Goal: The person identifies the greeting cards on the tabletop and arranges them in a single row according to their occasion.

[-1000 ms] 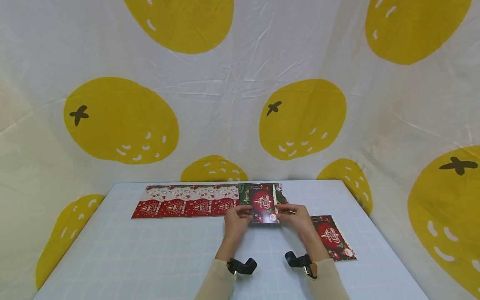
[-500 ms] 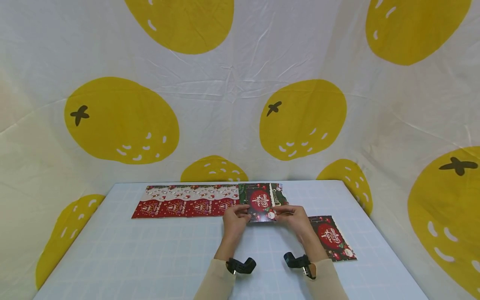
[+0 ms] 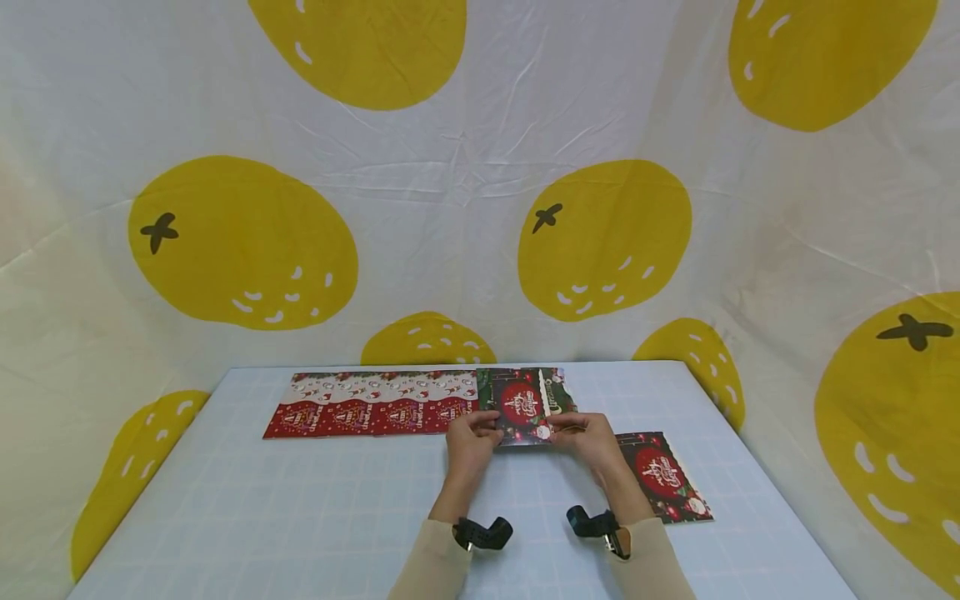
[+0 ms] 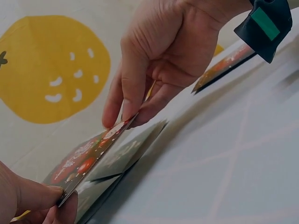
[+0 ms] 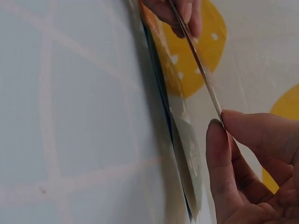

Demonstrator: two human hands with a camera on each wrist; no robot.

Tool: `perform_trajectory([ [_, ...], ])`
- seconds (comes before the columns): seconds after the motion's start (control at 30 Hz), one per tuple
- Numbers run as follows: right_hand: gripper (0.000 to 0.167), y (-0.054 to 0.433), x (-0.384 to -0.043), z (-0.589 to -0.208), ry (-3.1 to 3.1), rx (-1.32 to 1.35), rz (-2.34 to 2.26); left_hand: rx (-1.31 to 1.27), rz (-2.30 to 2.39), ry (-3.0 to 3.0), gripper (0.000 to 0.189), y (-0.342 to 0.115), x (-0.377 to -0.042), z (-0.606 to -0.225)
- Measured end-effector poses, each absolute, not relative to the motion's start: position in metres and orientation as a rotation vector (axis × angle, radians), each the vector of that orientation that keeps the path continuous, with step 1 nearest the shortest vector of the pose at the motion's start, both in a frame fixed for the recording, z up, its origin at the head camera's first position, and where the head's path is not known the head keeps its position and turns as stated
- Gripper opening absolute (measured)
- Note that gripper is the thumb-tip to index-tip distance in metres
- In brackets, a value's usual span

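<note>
A dark Christmas card [image 3: 521, 402] with a red circle and white lettering is held between both hands, tilted above the table. My left hand [image 3: 471, 443] pinches its lower left corner between thumb and fingers. At the lower right corner, my right hand [image 3: 591, 440] pinches it the same way. Beneath and behind it lie green cards [image 3: 558, 393], mostly covered by the held one. In the right wrist view a gap shows between the held card [image 5: 202, 65] and the cards lying below it [image 5: 180, 140].
A row of overlapping red and white Christmas cards [image 3: 375, 403] runs leftward from the green ones. Another dark card with a red circle [image 3: 662, 477] lies on the table [image 3: 337, 517] beside the right forearm. A cloth backdrop [image 3: 435, 250] with yellow fruit prints rises behind the table.
Over the past second the held card has shifted slightly left and back over the green cards, showing more of them at its right. Both hands keep their pinch on it.
</note>
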State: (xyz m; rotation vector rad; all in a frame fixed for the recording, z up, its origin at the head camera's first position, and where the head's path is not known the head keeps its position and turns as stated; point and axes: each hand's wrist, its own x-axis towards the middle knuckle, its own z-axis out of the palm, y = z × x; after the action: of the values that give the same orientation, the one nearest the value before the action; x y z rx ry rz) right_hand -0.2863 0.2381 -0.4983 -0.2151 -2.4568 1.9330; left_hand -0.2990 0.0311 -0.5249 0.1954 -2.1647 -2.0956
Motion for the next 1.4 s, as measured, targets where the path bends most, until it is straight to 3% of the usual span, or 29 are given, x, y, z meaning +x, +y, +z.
perform_trajectory([
  [0.8, 0.027, 0.259, -0.293, -0.495, -2.511, -0.295, 1.805, 0.116, -2.031, -2.23, 0.032, 0.053, -0.299, -0.514],
  [1.4, 0.032, 0.297, -0.299, -0.482, -2.548, -0.383, 1.713, 0.061, -2.016, -2.205, 0.025, 0.103, -0.315, -0.512],
])
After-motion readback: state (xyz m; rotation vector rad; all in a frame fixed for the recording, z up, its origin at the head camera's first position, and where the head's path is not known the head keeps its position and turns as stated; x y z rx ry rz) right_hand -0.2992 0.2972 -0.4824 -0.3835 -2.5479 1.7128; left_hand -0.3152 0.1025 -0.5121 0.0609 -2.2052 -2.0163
